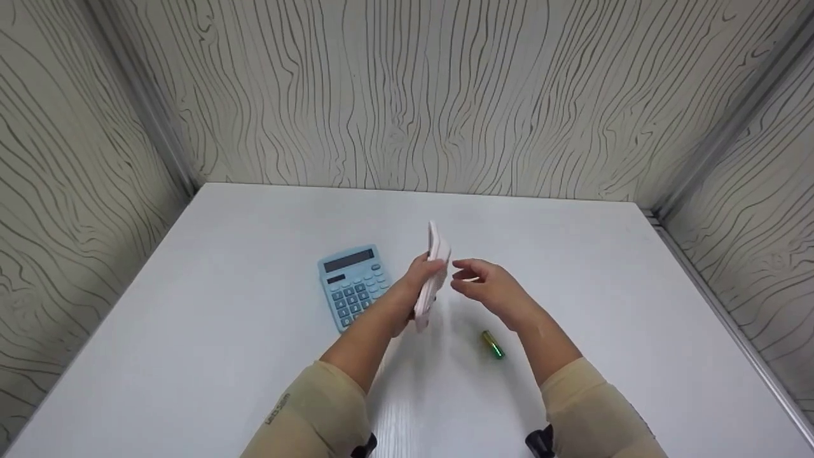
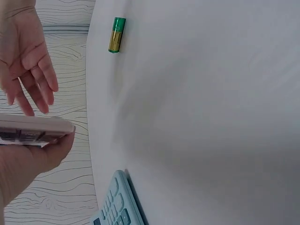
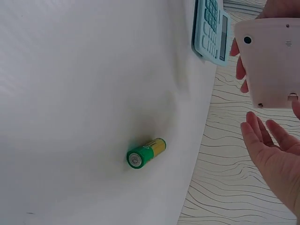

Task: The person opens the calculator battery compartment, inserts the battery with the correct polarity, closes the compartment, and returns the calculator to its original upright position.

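Left hand (image 1: 408,284) grasps pink calculator (image 3: 268,65)
Right of it: right hand (image 1: 493,291), fingers loose, and battery (image 1: 493,345); left: blue calculator (image 1: 353,284).

Work surface: white table (image 1: 191,318). Rear panel (image 1: 394,95): behind the table; pale, dark wood-grain lines. Left panel (image 1: 57,210) and right panel (image 1: 776,191): same pattern, flanking the table. Grey left post (image 1: 141,105) and right post (image 1: 729,133): beyond the table's rear corners. Light: diffuse, soft shadows on the table.

Calculator (image 1: 348,287) on table (image 1: 222,267), left; battery (image 1: 493,344) right, nearer the person; between them, raised device (image 1: 429,292) in left hand (image 1: 406,298).
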`<state>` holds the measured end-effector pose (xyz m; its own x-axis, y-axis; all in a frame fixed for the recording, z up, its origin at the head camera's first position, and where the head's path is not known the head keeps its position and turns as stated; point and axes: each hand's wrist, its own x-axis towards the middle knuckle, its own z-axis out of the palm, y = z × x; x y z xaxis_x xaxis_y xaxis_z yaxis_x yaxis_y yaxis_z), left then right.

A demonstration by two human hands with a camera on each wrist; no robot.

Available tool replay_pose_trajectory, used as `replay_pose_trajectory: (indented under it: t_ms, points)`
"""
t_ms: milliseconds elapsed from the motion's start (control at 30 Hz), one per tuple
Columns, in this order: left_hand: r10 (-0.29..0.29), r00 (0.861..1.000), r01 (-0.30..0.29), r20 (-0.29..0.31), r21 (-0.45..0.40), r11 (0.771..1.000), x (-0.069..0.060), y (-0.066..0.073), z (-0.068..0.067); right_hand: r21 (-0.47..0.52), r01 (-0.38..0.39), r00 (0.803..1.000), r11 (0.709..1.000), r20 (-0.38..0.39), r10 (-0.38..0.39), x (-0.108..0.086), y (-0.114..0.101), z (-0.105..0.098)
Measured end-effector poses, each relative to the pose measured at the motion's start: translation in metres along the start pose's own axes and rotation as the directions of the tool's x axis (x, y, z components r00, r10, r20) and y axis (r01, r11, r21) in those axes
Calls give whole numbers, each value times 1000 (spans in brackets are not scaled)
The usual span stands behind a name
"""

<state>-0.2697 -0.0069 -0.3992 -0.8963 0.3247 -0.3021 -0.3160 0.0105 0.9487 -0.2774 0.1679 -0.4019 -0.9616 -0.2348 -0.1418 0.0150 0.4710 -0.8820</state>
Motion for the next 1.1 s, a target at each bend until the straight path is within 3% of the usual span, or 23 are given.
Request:
replay_pose_trajectory:
  t_ms: [267, 600, 867, 1100]
  points:
    - [6, 991, 17, 130, -174, 985, -8, -4, -2, 154, 60, 998, 986, -9, -60, 4, 7, 2]
    - [70, 973, -21, 220, -216, 976, -9, -11, -14, 128, 30, 998, 991, -60, -22, 3, 4, 0]
    - [92, 988, -80, 121, -96, 992, -4, -12, -22, 78, -8, 995, 997, -103, 16, 3, 3, -5]
    - [67, 998, -68, 18, 56, 996, -1, -12, -26, -49, -109, 986, 993, -133, 101, 3, 8, -6]
